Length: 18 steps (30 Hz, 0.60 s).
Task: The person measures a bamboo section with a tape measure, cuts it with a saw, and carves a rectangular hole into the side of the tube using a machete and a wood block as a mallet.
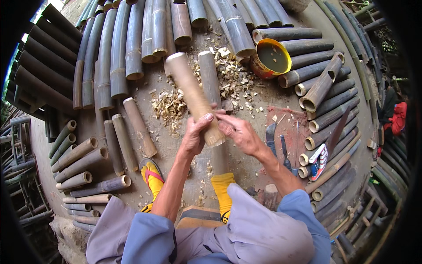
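In the head view, the left hand [195,135] is wrapped around the lower part of a pale bamboo tube [197,99], held tilted above a darker bamboo pole [210,79] on the ground. The right hand [239,134] has its fingers at the tube's near end; blur makes it hard to tell whether they grip. Wood chips [169,109] lie beyond, near a yellow bucket [288,61] of murky water. A saw [325,156] lies to the right.
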Tool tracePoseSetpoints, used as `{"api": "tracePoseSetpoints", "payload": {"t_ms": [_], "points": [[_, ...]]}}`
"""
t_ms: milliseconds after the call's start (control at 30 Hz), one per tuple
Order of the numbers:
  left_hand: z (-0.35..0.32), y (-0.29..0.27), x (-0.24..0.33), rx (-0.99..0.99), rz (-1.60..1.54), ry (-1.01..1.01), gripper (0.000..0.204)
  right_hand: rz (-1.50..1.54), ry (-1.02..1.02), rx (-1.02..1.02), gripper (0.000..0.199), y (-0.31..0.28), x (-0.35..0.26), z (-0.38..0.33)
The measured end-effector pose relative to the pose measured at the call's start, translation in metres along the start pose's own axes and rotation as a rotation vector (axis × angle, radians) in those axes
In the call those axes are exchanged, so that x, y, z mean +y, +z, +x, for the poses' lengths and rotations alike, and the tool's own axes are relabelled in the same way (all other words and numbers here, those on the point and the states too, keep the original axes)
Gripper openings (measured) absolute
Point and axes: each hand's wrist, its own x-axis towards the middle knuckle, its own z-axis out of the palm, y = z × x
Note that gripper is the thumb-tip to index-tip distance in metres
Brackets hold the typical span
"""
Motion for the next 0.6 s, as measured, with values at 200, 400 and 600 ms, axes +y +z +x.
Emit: {"api": "tracePoseSetpoints", "payload": {"t_ms": [200,400,600], "points": [[0.01,-0.016,0.02,0.22,-0.016,0.096,0.045,-0.37,0.06,0.534,0.053,-0.043,0.086,0.133],[-0.009,-0.03,0.034,0.232,0.053,0.042,0.051,0.406,0.222,0.921,0.024,-0.03,0.145,0.185],[-0.013,-0.029,0.052,0.263,0.193,0.084,0.067,0.603,0.386,0.801,0.023,-0.026,0.144,0.201]]}}
